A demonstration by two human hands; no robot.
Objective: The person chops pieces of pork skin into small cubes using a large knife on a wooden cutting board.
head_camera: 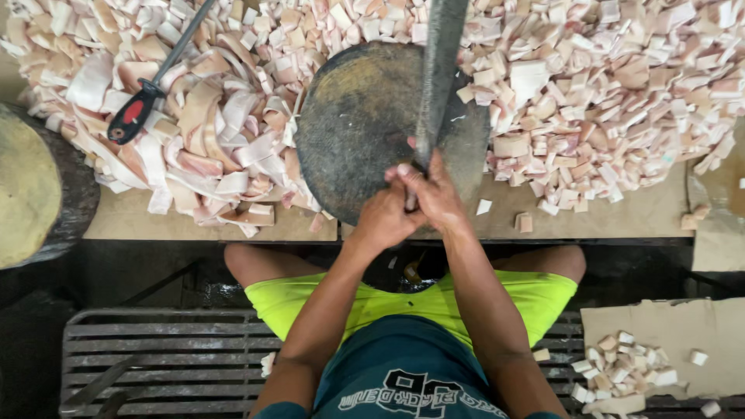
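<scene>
A long cleaver [436,74] is held by its handle in both hands at the near edge of a round, dark chopping block [365,124]. The right hand [436,194] is clenched around the handle, fingers [405,172] wrapped over it; the left hand [382,219] is closed just beside and slightly below it, touching the right hand, and appears to share the same grip, though its fingers are hidden from this view.

The blade's long axis runs almost straight away from the body, from the hands across the middle of the block to the top of the frame, tilted a little to the right. The blade therefore lies directly ahead of the fingers, not to either side. Of the two, the right hand is set nearer to the blade.

The face of the block under the blade is seen to carry no pieces. Cut pale cubes [590,85] are heaped on the table [621,213] to the right and beyond the block; uncut strips [217,147] lie in a pile to the left, touching the block's rim. A second knife with a black and red handle [133,115] rests on the strips, well apart from both hands.
</scene>
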